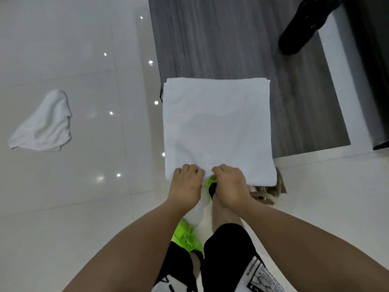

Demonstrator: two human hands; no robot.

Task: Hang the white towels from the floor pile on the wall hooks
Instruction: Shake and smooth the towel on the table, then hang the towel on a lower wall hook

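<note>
Both sets of fingers are curled tight on cloth: the left hand (186, 182) and the right hand (229, 182) pinch the near edge of the folded white towel (216, 127), knuckles almost touching at the middle of that hem. From the fingers the towel spreads straight away from the body, held out flat and squarish, its far edge toward the dark wood-grain panel (231, 39). Neither hand is nearer; they share the same edge side by side, so the corners to either side hang unsupported. No wall hook shows anywhere in this view, so the next move, by my reckoning, means lifting and turning toward wherever the hooks are, probably with the hands sliding apart along that edge. Well off to the left, a second, crumpled towel (45, 123) lies on the glossy white floor (63, 49), still to be hung. Below the hands, green shoes (187, 239) are planted on the tiles.
</note>
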